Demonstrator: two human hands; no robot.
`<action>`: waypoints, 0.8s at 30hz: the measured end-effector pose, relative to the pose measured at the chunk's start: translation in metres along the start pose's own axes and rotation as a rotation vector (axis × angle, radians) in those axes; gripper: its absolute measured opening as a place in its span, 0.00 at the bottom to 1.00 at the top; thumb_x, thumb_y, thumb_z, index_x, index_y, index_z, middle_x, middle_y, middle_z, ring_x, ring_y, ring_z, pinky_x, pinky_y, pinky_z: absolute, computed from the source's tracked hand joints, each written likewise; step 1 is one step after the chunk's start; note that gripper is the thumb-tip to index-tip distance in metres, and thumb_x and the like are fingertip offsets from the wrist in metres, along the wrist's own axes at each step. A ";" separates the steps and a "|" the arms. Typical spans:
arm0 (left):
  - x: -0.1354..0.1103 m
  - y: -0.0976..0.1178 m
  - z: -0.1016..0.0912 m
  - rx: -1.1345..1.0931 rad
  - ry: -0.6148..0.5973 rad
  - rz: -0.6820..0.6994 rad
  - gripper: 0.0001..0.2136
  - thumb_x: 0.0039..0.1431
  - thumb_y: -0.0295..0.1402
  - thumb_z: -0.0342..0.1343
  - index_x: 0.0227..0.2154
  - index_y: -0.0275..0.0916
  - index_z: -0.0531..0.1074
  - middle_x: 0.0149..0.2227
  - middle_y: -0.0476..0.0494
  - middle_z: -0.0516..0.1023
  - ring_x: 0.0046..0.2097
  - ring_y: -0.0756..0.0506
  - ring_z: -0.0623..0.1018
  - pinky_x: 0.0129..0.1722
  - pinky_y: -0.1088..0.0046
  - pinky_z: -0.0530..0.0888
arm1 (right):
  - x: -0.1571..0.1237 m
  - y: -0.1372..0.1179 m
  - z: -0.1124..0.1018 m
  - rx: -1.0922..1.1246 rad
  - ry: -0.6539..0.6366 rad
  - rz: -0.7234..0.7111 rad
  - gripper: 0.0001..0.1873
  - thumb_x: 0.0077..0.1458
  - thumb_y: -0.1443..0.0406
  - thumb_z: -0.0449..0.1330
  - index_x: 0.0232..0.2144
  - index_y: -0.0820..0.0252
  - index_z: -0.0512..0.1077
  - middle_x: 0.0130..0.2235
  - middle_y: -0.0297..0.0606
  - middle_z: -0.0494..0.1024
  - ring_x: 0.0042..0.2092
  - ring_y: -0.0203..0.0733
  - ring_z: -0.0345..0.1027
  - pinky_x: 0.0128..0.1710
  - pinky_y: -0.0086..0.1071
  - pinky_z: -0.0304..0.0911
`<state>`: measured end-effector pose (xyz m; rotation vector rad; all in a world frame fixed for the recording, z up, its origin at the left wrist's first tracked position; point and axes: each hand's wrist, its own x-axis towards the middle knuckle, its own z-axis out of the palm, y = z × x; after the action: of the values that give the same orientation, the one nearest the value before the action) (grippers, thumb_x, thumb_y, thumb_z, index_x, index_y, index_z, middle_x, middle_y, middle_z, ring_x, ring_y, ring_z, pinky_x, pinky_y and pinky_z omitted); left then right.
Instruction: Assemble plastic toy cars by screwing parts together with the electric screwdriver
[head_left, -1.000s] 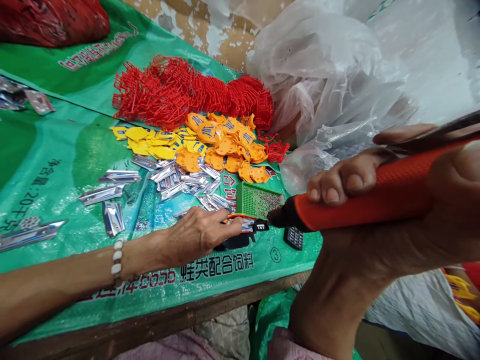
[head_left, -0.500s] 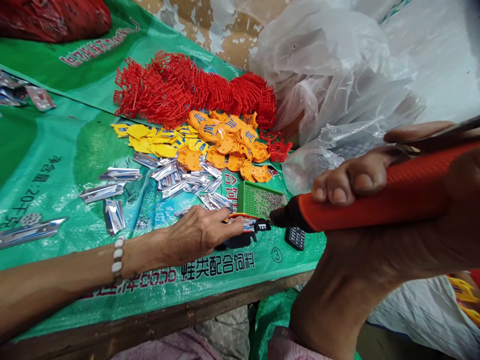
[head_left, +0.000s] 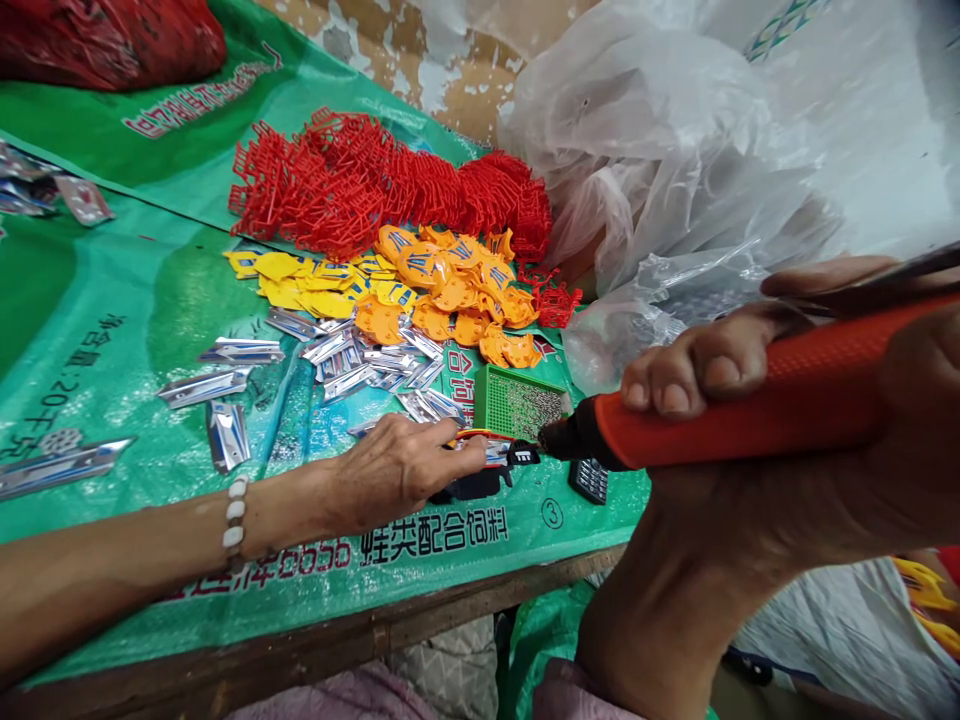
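Observation:
My left hand (head_left: 397, 465), wearing a white bead bracelet, is closed on a toy part (head_left: 480, 484) of black, silver and orange plastic and keeps it down on the green sheet. In my right hand (head_left: 705, 365) is a red electric screwdriver (head_left: 825, 385), with my fingers wrapped round its body. Its black nose points left, close to the black end of the toy part; I cannot tell whether the bit touches it. Just behind the part, a small green basket (head_left: 486, 400) contains many tiny screws (head_left: 536, 408).
Silver parts (head_left: 345, 370), yellow parts (head_left: 300, 275), orange parts (head_left: 457, 290) and a heap of red plastic frames (head_left: 390, 185) cover the middle of the green sheet (head_left: 97, 330). A black calculator-like keypad (head_left: 590, 480) lies by the basket. Clear plastic bags (head_left: 660, 130) bulge at the back right.
The view has shifted slightly. Both hands, the toy part and the screwdriver stay almost in the same places.

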<state>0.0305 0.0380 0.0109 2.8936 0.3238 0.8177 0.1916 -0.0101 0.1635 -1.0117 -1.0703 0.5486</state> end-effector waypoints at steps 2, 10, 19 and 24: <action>0.000 0.000 0.000 0.000 0.001 0.003 0.21 0.57 0.16 0.45 0.53 0.39 0.60 0.29 0.49 0.73 0.23 0.49 0.72 0.17 0.74 0.60 | -0.002 -0.001 0.000 -0.005 -0.007 0.010 0.12 0.45 0.57 0.64 0.31 0.57 0.75 0.21 0.26 0.69 0.20 0.29 0.62 0.19 0.28 0.60; 0.000 0.000 -0.001 0.005 -0.007 0.005 0.21 0.57 0.17 0.46 0.53 0.38 0.62 0.29 0.50 0.72 0.22 0.49 0.72 0.16 0.73 0.60 | 0.000 0.003 0.002 -0.048 0.015 -0.039 0.11 0.45 0.55 0.62 0.30 0.55 0.75 0.20 0.27 0.64 0.18 0.33 0.57 0.16 0.32 0.57; 0.001 0.000 -0.001 0.003 0.013 0.005 0.20 0.58 0.17 0.46 0.52 0.38 0.62 0.29 0.49 0.73 0.23 0.49 0.72 0.17 0.73 0.59 | -0.005 0.001 -0.004 -0.148 -0.013 0.031 0.07 0.50 0.55 0.61 0.33 0.45 0.75 0.23 0.30 0.63 0.21 0.38 0.57 0.19 0.37 0.59; 0.002 0.000 -0.001 -0.011 0.012 0.008 0.16 0.62 0.20 0.46 0.51 0.37 0.63 0.28 0.49 0.72 0.22 0.50 0.71 0.17 0.73 0.59 | -0.006 -0.001 0.001 -0.139 -0.029 0.026 0.07 0.48 0.54 0.62 0.32 0.45 0.74 0.22 0.29 0.64 0.20 0.39 0.56 0.17 0.38 0.59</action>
<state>0.0316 0.0383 0.0125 2.8826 0.3083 0.8364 0.1883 -0.0153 0.1615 -1.1435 -1.1342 0.5165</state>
